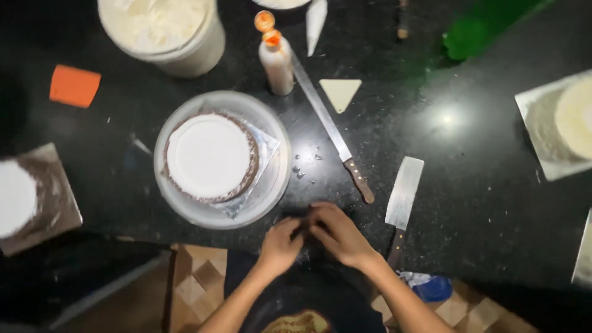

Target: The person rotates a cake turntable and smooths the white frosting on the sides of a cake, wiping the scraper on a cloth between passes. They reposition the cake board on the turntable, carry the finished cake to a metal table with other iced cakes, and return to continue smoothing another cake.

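My left hand (280, 243) and my right hand (336, 233) meet fingertip to fingertip at the near edge of the black counter (468, 203). Their fingers are curled around a small dark spot, and I cannot make out whether anything is held there. Just beyond them stands a round turntable (271, 185) carrying a chocolate cake (209, 157) with a flat white top on a silver board. A flat wide-bladed spatula (404, 191) lies to the right of my right hand, its dark handle by my wrist.
A long knife (327, 123) lies diagonally behind the hands, beside a squeeze bottle (276, 61) and a cream triangular scraper (340, 92). Farther back are a cream bucket (163, 28) and an orange scraper (74, 85). Other cakes on boards sit at the left (31, 197) and right (558, 123).
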